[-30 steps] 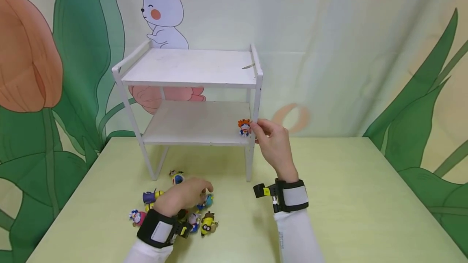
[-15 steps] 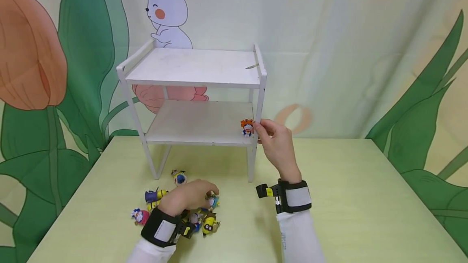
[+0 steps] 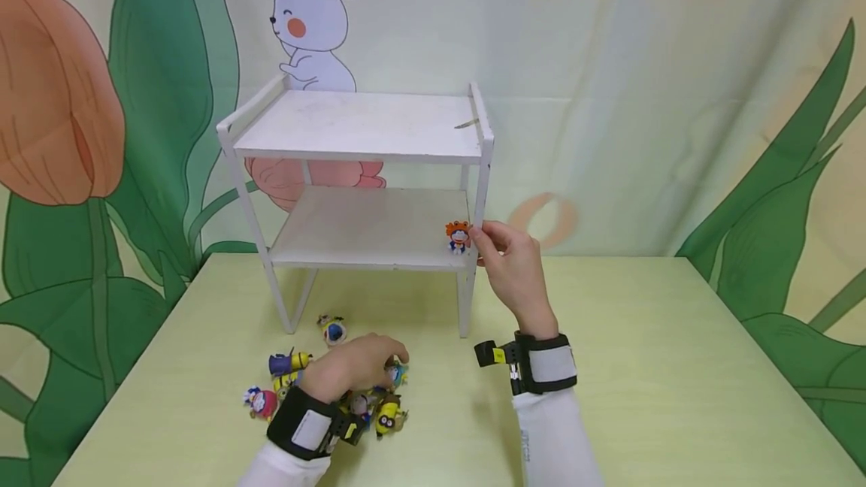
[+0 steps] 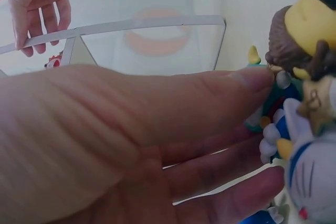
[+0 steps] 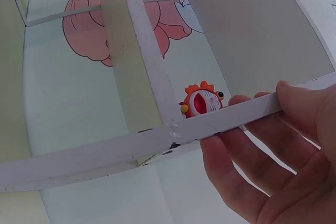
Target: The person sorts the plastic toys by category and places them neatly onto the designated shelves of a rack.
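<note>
At the front right corner of the lower shelf stands a small toy figure (image 3: pixel 458 237) with an orange crab-like hat and a blue-and-white body. Right beside it, my right hand (image 3: pixel 512 265) grips the shelf unit's white side rail (image 5: pixel 247 111), thumb on one side and fingers behind. My left hand (image 3: pixel 358 363) is low over a cluster of toy figures on the table, pinching a blue-green toy figure (image 3: pixel 396 374) between thumb and fingers. In the left wrist view, a brown-and-yellow figure (image 4: pixel 307 30) and a white-eared figure (image 4: pixel 315 177) crowd its fingertips.
The white two-tier shelf unit (image 3: pixel 358 122) stands at the table's back. Around the left hand lie a yellow goggled figure (image 3: pixel 388 415), a pink figure (image 3: pixel 260 402), a purple-and-yellow figure (image 3: pixel 289 362) and a blue-bellied figure (image 3: pixel 333 331). A printed curtain (image 3: pixel 622 134) hangs behind.
The head view has shifted slightly. My left hand has moved a little to the right among the figures, fingers at the blue-green one. The right hand stays at the rail.
</note>
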Available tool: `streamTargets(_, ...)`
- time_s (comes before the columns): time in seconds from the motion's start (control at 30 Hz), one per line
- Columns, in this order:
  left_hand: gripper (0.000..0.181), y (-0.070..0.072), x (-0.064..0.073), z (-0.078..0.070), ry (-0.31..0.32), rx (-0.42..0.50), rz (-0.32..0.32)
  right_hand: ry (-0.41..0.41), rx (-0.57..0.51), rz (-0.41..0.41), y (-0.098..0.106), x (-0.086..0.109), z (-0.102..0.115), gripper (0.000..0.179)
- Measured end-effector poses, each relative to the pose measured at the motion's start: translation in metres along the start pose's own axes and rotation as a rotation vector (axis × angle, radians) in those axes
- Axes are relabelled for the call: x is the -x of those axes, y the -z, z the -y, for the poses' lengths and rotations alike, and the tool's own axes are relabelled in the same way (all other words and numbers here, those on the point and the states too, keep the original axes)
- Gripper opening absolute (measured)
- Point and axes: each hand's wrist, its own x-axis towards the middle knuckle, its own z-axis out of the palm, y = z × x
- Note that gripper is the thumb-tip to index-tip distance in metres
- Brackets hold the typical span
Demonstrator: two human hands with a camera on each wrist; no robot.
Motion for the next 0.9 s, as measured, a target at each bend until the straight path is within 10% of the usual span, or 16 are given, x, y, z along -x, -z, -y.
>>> streamTargets(0.9, 0.020, -0.0024, 0.0018, -0.0045, -0.009, 0.052, -0.038, 0.007, 0.005, 0.010, 0.0002, -0.0003, 0.0012, 0.023)
